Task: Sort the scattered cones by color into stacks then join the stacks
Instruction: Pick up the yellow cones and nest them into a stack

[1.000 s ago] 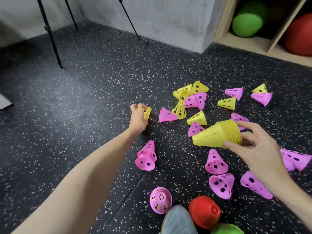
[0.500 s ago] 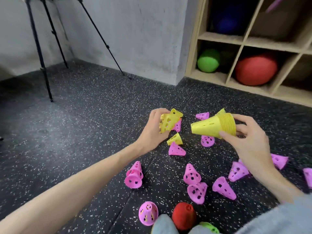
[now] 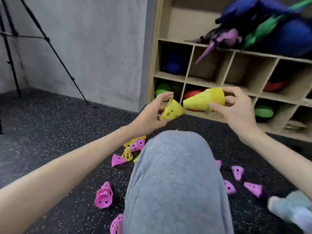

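Left hand (image 3: 152, 114) gripping a perforated yellow plastic cone (image 3: 171, 110), right hand (image 3: 236, 108) gripping the nested yellow cone stack (image 3: 205, 99); aligning mouth over tip is mattering

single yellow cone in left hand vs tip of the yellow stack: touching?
Cannot tell. In the head view the single yellow cone in the left hand sits right beside the narrow end of the yellow cone stack held by the right hand; neither gap nor contact is plain.

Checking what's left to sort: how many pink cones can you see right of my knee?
4 pink cones: one against the knee, one farther right, two nearer me. The knee may hide others.
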